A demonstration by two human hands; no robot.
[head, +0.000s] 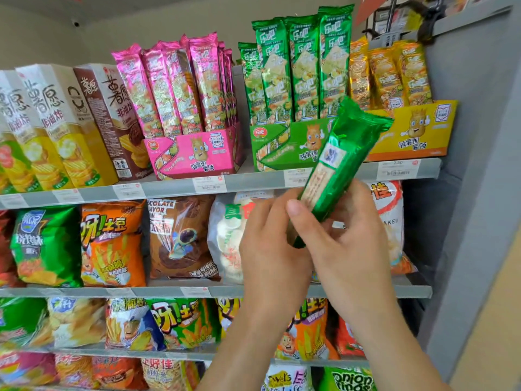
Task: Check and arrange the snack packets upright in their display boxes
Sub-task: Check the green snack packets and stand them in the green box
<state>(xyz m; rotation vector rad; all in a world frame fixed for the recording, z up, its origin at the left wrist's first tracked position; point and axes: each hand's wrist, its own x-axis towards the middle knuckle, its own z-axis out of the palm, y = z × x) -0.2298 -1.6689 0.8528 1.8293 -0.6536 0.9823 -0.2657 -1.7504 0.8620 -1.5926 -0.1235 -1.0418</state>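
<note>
Both hands hold one green packet tilted, in front of the top shelf's front edge: left hand closed on its lower end, right hand wrapped around its lower part. Its green box stands just behind. Pushed in carelessly, it may knock the upright packets sideways.

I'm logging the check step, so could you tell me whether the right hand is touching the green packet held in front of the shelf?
Touching. The head view shows the right hand wrapped around the lower end of the green packet, thumb pressed on its back.
</note>
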